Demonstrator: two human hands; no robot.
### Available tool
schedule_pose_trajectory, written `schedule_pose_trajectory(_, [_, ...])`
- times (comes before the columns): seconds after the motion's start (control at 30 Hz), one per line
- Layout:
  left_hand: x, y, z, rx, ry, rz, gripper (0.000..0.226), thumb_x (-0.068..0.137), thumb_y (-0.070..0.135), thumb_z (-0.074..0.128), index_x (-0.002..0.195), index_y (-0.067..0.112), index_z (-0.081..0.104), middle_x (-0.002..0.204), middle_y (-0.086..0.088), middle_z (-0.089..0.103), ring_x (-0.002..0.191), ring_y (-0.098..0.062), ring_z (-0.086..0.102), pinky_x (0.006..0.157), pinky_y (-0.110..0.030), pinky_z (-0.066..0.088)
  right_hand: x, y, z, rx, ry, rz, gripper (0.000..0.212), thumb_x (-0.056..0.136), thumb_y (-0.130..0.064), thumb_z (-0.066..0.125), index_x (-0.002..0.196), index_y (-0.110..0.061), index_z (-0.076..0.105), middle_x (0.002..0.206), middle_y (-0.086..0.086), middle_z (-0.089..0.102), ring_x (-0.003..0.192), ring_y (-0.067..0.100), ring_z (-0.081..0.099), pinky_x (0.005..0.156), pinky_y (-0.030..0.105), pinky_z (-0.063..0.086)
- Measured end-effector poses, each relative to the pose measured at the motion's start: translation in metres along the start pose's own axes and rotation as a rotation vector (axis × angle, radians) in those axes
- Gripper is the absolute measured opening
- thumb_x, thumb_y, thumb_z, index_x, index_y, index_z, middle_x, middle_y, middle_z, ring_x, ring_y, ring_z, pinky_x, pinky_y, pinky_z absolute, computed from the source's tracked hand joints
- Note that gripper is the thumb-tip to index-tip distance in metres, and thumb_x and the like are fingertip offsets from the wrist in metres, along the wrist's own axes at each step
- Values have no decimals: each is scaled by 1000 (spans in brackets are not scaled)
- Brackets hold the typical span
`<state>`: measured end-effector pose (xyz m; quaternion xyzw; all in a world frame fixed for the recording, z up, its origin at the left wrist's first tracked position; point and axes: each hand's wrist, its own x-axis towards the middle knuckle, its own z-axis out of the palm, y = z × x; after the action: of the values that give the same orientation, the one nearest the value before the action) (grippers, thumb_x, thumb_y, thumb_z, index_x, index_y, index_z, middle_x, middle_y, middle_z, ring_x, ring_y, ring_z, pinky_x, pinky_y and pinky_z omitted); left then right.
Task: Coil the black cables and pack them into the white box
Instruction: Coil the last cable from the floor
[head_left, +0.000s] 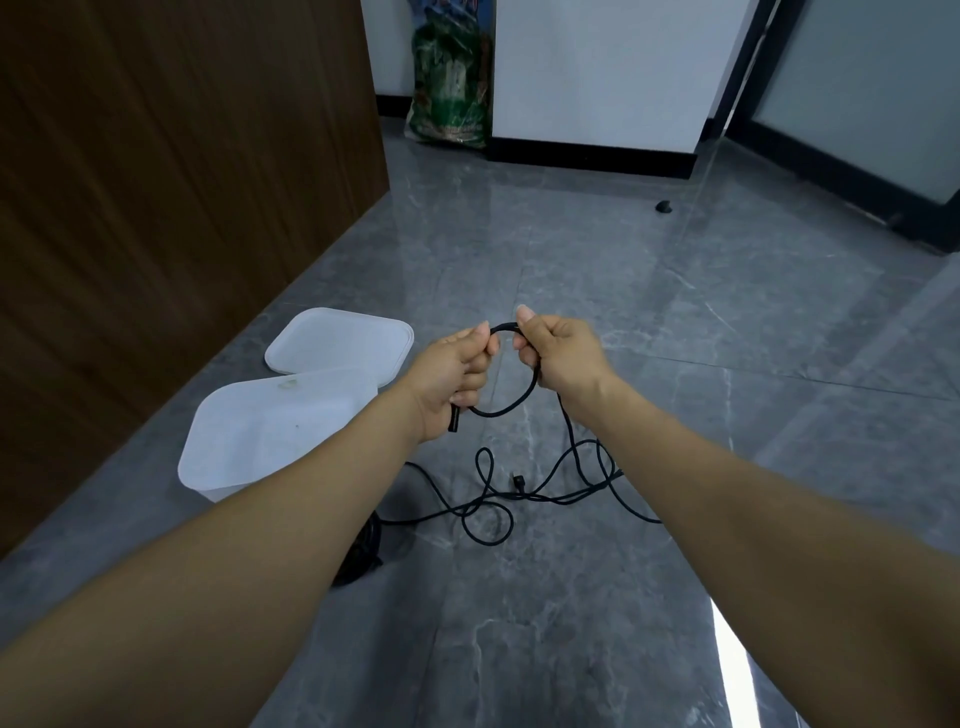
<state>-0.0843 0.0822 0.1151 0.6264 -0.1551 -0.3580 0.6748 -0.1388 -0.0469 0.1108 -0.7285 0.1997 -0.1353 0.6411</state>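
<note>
Grey marble-tile floor (623, 312). Both hands, left hand (457, 374) and right hand (558, 358), pinch one thin black cable (511, 400) loop; slack trails down-right. Open white plastic box (270, 431) lies left, nearer left hand.

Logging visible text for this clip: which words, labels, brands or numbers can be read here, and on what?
None can be read.
Green printed bag against the far wall: has printing, too blurred to read.
White box and its lid: no lettering visible.
Black cable: no marking legible.
</note>
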Motion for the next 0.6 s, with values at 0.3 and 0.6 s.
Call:
schedule_pose_trajectory(0.3, [2,1,-18,-61,322,-15,35,103,30,36,71,16,45,44,10,28,35,-3,19,33,-15,17,0,19,-30,-173,89,-5,28,91,-25,61,67,-10,62,63,-2,52,65,7,52,66,21,40])
schedule_pose_trajectory(0.6, [13,5,-46,-199,670,-57,31,101,32,35,82,17,53,53,5,32,41,-7,24,38,-17,20,-3,28,-64,-222,331,13,18,89,-18,64,82,-2,66,71,1,61,67,10,55,71,24,40])
